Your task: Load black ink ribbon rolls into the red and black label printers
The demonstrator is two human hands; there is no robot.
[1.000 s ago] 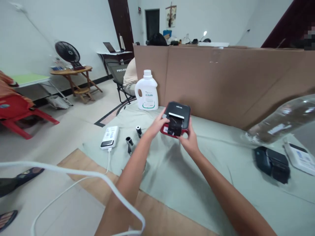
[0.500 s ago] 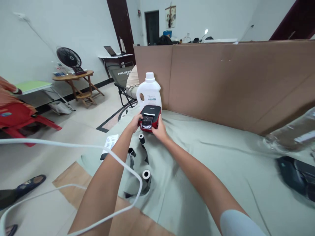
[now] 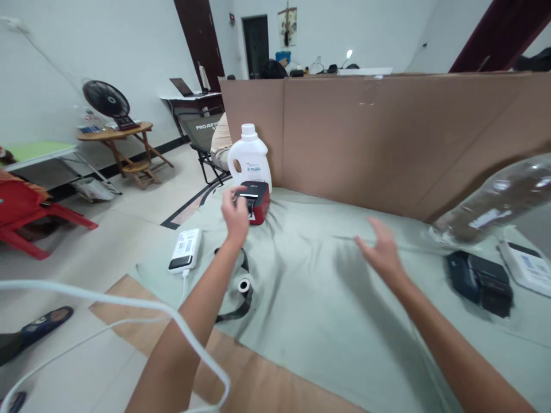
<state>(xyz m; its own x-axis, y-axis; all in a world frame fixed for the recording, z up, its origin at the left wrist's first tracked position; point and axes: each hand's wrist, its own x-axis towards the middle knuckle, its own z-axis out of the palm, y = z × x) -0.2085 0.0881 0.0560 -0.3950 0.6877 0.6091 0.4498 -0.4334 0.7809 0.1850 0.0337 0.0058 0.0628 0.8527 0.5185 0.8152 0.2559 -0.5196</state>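
Observation:
A small red and black label printer [image 3: 255, 201] stands on the pale green cloth [image 3: 327, 298], just in front of a white detergent jug [image 3: 249, 158]. My left hand [image 3: 236, 213] hovers right beside the printer, fingers loosely curled, holding nothing. Over the middle of the cloth, my right hand [image 3: 382, 252] is open with fingers spread, away from everything. Below my left forearm lies a roll of black ribbon [image 3: 244, 285] with a loose strip. A white power bank [image 3: 185, 249] lies to the left on the cloth's edge.
A brown cardboard wall [image 3: 387, 137] runs behind the cloth. At the right lie a black printer [image 3: 480, 282], a white device [image 3: 526, 267] and a blurred clear plastic bottle [image 3: 491, 206]. A white cable [image 3: 129, 310] loops in front. A seated person [image 3: 219, 137], a fan and chairs stand at the left.
Both hands carried the red printer away to the spot by the jug and let it go. My right hand has swung out to the right; my left stays close to the printer.

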